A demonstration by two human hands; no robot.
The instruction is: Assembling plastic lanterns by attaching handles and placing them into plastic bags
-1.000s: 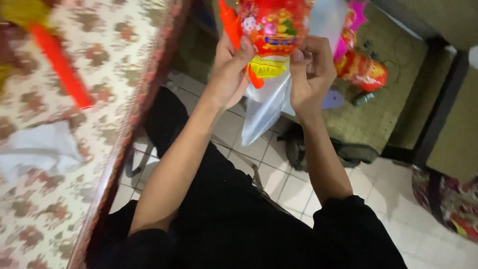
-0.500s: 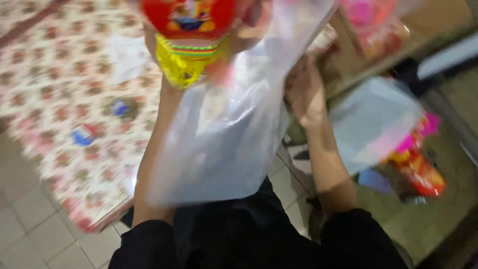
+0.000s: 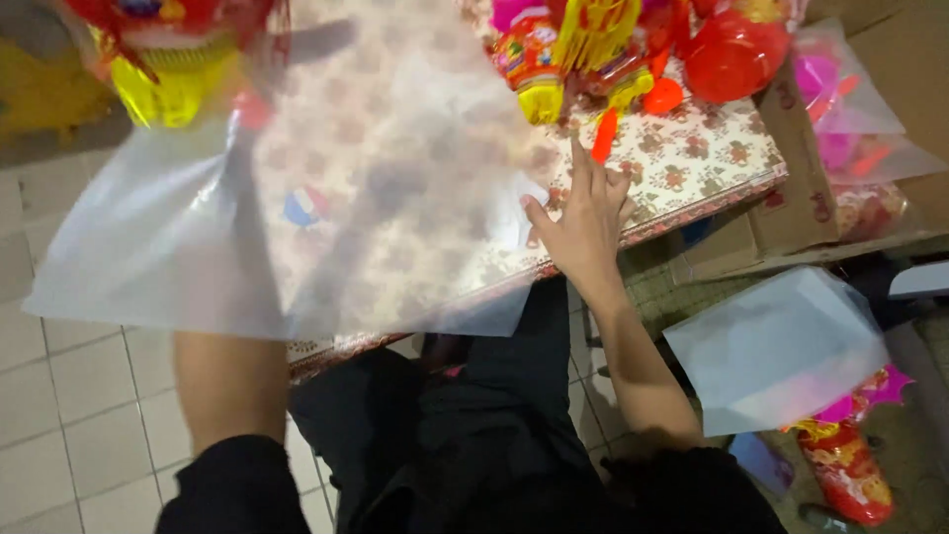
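Observation:
A red and yellow toy lantern (image 3: 168, 49) hangs blurred at the top left, with a large clear plastic bag (image 3: 297, 218) trailing below it over the table. My left forearm (image 3: 232, 386) rises behind the bag; the hand itself is veiled by the plastic, up at the lantern. My right hand (image 3: 585, 225) lies at the near edge of the floral-cloth table (image 3: 692, 168), fingers apart, holding nothing. Its fingertips touch a small clear sheet (image 3: 509, 220).
Several red, yellow and pink toys (image 3: 613, 49) are piled at the table's far side. A cardboard box (image 3: 781, 198) stands right of the table with bagged pink toys (image 3: 850, 109). An empty clear bag (image 3: 781, 346) and a wrapped lantern (image 3: 850, 470) lie at the lower right. White floor tiles (image 3: 69, 396) on the left.
My view has swung back over the table. My right hand left the bag and went down to the table edge. The lantern and bag rose to the upper left.

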